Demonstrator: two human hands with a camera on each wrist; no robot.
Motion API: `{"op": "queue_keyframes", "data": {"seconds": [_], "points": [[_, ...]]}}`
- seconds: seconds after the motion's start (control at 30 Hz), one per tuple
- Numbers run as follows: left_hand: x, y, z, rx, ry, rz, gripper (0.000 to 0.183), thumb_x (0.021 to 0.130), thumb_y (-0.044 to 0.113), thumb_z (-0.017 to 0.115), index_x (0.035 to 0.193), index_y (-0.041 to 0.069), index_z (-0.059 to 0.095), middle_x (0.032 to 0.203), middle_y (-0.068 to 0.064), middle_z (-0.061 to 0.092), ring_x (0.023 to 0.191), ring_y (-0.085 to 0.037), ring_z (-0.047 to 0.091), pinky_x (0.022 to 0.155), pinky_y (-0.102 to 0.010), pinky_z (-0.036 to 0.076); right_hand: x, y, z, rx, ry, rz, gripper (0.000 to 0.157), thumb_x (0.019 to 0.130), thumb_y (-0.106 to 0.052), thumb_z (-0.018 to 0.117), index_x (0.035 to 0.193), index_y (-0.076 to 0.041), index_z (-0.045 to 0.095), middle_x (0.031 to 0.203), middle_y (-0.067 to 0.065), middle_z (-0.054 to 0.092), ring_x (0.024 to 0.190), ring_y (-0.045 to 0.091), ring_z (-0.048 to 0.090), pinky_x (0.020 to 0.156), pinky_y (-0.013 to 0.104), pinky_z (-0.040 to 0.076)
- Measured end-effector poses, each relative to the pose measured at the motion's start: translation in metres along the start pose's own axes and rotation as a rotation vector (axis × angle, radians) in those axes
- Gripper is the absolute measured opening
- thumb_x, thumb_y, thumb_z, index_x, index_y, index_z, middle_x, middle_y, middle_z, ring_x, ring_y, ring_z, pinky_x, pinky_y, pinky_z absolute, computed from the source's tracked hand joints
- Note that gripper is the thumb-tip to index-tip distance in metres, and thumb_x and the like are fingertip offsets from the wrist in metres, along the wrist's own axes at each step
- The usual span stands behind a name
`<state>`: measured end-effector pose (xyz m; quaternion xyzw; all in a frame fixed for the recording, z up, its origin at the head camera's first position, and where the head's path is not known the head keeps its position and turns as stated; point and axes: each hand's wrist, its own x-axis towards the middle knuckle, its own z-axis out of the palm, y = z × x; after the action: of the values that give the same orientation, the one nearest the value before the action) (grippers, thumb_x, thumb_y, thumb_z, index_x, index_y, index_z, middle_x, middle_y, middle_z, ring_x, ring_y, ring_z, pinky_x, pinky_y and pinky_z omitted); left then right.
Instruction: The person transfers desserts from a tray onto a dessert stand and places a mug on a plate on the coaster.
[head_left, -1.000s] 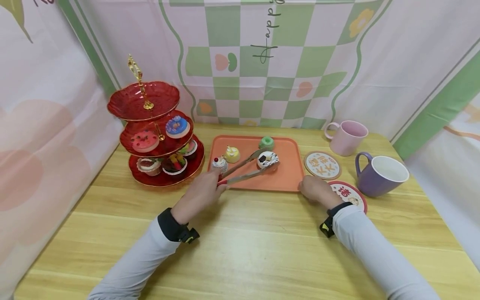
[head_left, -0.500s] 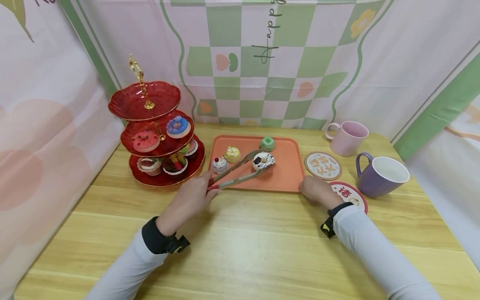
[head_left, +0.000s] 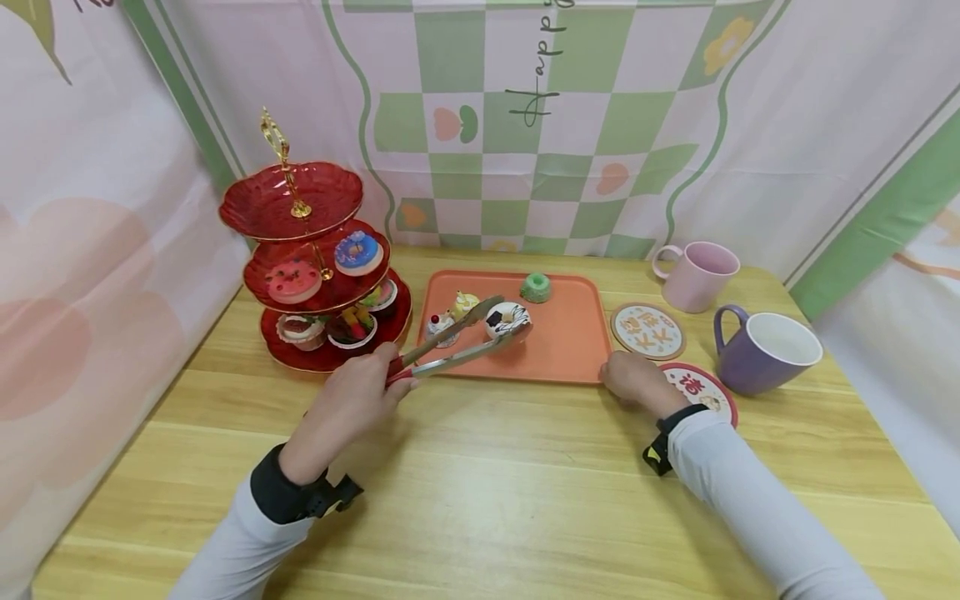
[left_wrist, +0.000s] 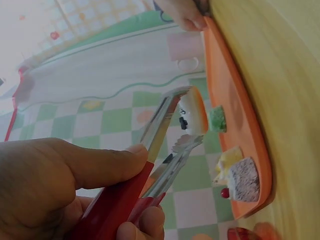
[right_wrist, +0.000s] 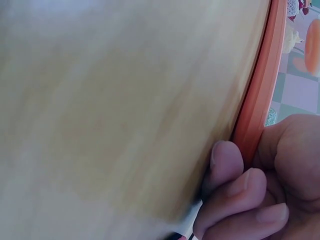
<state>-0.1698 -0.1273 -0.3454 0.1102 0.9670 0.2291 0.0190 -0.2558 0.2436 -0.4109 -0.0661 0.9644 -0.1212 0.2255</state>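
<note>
My left hand (head_left: 348,410) grips the red handles of metal tongs (left_wrist: 117,202). Between the tong tips is a white-iced donut (head_left: 507,320) with dark drizzle, held above the orange tray (head_left: 566,354); the left wrist view shows a gap under it. With curled fingers and thumb, my right hand (head_left: 636,383) pinches the tray's front right corner, as the right wrist view confirms. Lying on the tray are a small green ring cake (head_left: 536,287), a yellow cake (left_wrist: 230,162) and a speckled cake with a cherry (left_wrist: 245,179). In the head view the tongs partly cover the yellow cake.
Left of the tray stands a red three-tier stand (head_left: 292,200); donuts and cupcakes sit on its lower two tiers. A pink mug (head_left: 699,277), a purple mug (head_left: 765,354) and two round coasters (head_left: 647,331) are on the right. A patterned cloth hangs behind the table (head_left: 480,508).
My left hand has moved left and toward me, carrying the donut in the tongs left across the tray. My right hand stays at the tray corner.
</note>
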Motion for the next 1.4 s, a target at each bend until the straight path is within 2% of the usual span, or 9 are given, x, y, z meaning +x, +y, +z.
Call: {"op": "queue_keyframes", "data": {"seconds": [0.13, 0.33, 0.47, 0.7, 1.17, 1.23, 1.3, 1.4], "points": [[-0.006, -0.001, -0.006, 0.007, 0.008, -0.013, 0.032, 0.086, 0.026, 0.068, 0.105, 0.004, 0.054, 0.065, -0.003, 0.047, 0.055, -0.017, 0.045, 0.050, -0.030, 0.035, -0.001, 0.000, 0.000, 0.003, 0.010, -0.013, 0.031, 0.096, -0.015, 0.036, 0.075, -0.003, 0.055, 0.066, 0.010, 0.051, 0.048, 0.017, 0.049, 0.052, 0.031, 0.041], [-0.014, -0.001, -0.015, 0.017, 0.043, 0.003, 0.030, 0.086, 0.025, 0.069, 0.099, 0.004, 0.053, 0.063, -0.003, 0.046, 0.053, -0.017, 0.044, 0.049, -0.030, 0.035, -0.001, 0.002, 0.001, -0.017, 0.028, -0.042, 0.033, 0.096, -0.015, 0.035, 0.071, -0.005, 0.055, 0.065, 0.010, 0.050, 0.049, 0.019, 0.050, 0.054, 0.032, 0.040], [-0.019, -0.002, -0.020, 0.014, 0.058, 0.005, 0.031, 0.086, 0.026, 0.068, 0.099, 0.003, 0.051, 0.062, -0.002, 0.046, 0.051, -0.016, 0.043, 0.047, -0.030, 0.036, 0.000, 0.002, 0.000, -0.007, 0.016, -0.030, 0.033, 0.096, -0.016, 0.035, 0.071, -0.005, 0.054, 0.064, 0.010, 0.050, 0.047, 0.018, 0.050, 0.053, 0.031, 0.041], [-0.024, -0.004, -0.028, 0.009, 0.050, -0.035, 0.034, 0.087, 0.027, 0.067, 0.103, 0.003, 0.050, 0.062, -0.003, 0.047, 0.049, -0.016, 0.043, 0.045, -0.030, 0.036, 0.000, 0.003, -0.001, 0.007, 0.001, -0.010, 0.032, 0.097, -0.016, 0.034, 0.075, -0.004, 0.054, 0.065, 0.010, 0.050, 0.045, 0.016, 0.049, 0.051, 0.030, 0.041], [-0.039, -0.017, -0.047, 0.028, 0.132, -0.065, 0.034, 0.088, 0.029, 0.064, 0.103, 0.002, 0.049, 0.064, -0.004, 0.046, 0.052, -0.018, 0.043, 0.046, -0.032, 0.035, 0.000, 0.002, 0.000, 0.003, -0.009, -0.007, 0.032, 0.097, -0.016, 0.035, 0.075, -0.004, 0.055, 0.064, 0.010, 0.051, 0.045, 0.015, 0.049, 0.050, 0.029, 0.041], [-0.041, -0.017, -0.049, 0.039, 0.133, -0.075, 0.042, 0.089, 0.031, 0.063, 0.112, -0.001, 0.050, 0.071, -0.009, 0.054, 0.058, -0.022, 0.049, 0.049, -0.035, 0.039, 0.000, 0.002, 0.000, -0.003, -0.002, -0.016, 0.033, 0.097, -0.015, 0.035, 0.074, -0.004, 0.055, 0.063, 0.009, 0.051, 0.045, 0.015, 0.049, 0.051, 0.030, 0.040], [-0.042, -0.018, -0.052, 0.037, 0.128, -0.088, 0.052, 0.090, 0.034, 0.062, 0.123, -0.003, 0.047, 0.087, -0.017, 0.060, 0.068, -0.028, 0.055, 0.057, -0.041, 0.044, 0.001, 0.003, 0.001, -0.012, 0.005, -0.023, 0.033, 0.097, -0.015, 0.035, 0.072, -0.005, 0.054, 0.064, 0.009, 0.051, 0.046, 0.016, 0.049, 0.052, 0.030, 0.040], [-0.046, -0.021, -0.057, 0.020, 0.123, -0.104, 0.064, 0.090, 0.037, 0.060, 0.135, -0.004, 0.039, 0.105, -0.022, 0.059, 0.079, -0.032, 0.056, 0.063, -0.045, 0.045, 0.002, 0.003, 0.001, -0.018, 0.017, -0.038, 0.033, 0.097, -0.015, 0.035, 0.071, -0.005, 0.054, 0.065, 0.010, 0.051, 0.048, 0.017, 0.049, 0.052, 0.031, 0.040]]}}
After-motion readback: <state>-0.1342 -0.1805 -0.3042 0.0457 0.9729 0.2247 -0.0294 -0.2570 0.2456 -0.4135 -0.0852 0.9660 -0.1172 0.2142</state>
